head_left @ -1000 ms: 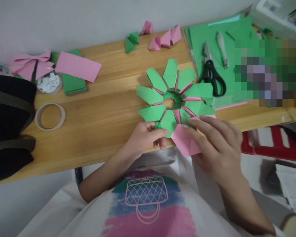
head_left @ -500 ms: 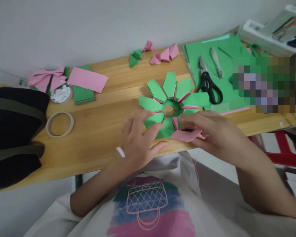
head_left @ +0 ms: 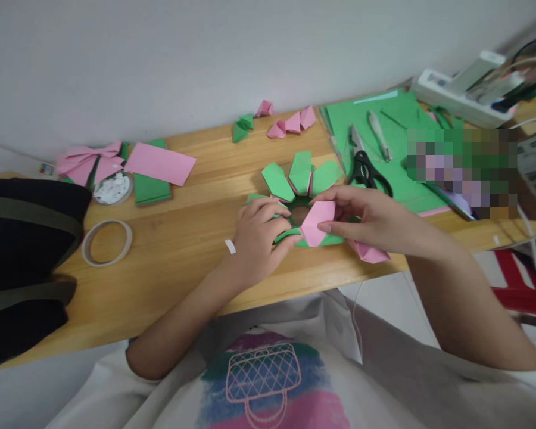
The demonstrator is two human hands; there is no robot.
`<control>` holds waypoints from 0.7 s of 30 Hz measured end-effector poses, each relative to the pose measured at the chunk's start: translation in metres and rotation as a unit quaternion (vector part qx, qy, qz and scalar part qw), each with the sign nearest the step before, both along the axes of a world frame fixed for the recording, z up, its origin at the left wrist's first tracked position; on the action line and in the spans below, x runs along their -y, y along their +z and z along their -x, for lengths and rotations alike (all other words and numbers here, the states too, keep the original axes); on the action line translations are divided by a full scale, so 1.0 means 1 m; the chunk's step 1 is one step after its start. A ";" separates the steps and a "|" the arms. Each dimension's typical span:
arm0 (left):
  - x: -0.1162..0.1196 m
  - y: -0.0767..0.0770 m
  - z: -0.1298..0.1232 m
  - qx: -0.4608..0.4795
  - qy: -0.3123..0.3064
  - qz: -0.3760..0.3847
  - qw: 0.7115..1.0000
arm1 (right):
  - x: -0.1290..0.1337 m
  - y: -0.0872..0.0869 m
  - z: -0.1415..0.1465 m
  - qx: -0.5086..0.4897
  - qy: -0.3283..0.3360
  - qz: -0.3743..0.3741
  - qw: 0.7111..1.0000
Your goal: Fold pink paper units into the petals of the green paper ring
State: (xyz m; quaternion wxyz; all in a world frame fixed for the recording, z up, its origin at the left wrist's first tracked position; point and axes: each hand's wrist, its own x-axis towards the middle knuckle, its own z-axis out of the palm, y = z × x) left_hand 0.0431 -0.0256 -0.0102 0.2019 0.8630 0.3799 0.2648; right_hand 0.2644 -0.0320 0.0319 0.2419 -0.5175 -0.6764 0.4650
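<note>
A ring of folded green paper petals with thin pink edges lies near the table's front edge, its centre open. My left hand is closed on the ring's front left part, pinching a green petal. In my right hand, thumb and fingers pinch a folded pink paper piece over the front right of the ring. Another folded pink piece rests below my right hand, by the table edge. Both hands cover part of the ring.
Black-handled scissors and a cutter lie on green sheets at the right. Small folded pieces sit behind the ring. At left are a tape roll, pink paper and a black bag.
My right hand has lifted a pink piece and turned it upright over the ring. My left hand has closed on a green petal. The camera view has shifted slightly.
</note>
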 end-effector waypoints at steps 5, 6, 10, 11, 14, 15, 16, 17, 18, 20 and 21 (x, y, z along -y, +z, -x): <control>-0.003 -0.001 0.003 0.004 -0.019 0.009 1.000 | 0.000 0.004 -0.007 -0.010 -0.012 0.016 1.000; -0.004 -0.001 0.003 0.005 -0.023 0.010 1.000 | 0.000 0.005 -0.008 -0.012 -0.011 0.015 1.000; -0.005 -0.001 0.005 0.010 -0.031 0.011 0.999 | -0.003 0.009 -0.010 0.006 -0.010 -0.011 1.000; -0.005 -0.001 0.006 0.011 -0.031 0.011 0.999 | -0.003 0.010 -0.010 0.015 -0.011 -0.020 1.000; -0.005 -0.001 0.006 0.016 -0.033 0.010 0.999 | -0.001 0.013 -0.004 0.041 -0.019 -0.043 0.998; -0.004 -0.001 0.006 0.018 -0.034 0.009 0.999 | 0.000 0.014 -0.002 0.048 -0.027 -0.051 0.997; -0.004 -0.001 0.006 0.019 -0.036 0.010 0.999 | 0.002 0.016 0.001 0.055 -0.037 -0.057 0.996; -0.004 -0.001 0.006 0.020 -0.037 0.012 0.999 | 0.004 0.019 0.003 0.061 -0.046 -0.060 0.995; -0.004 -0.001 0.006 0.021 -0.037 0.014 0.999 | 0.007 0.022 0.004 0.067 -0.054 -0.059 0.995; -0.004 -0.001 0.006 0.021 -0.032 0.016 0.999 | 0.012 0.026 0.006 0.071 -0.062 -0.043 0.995; -0.003 -0.001 0.005 0.020 -0.029 0.017 0.999 | 0.014 0.028 0.006 0.069 -0.060 -0.031 0.995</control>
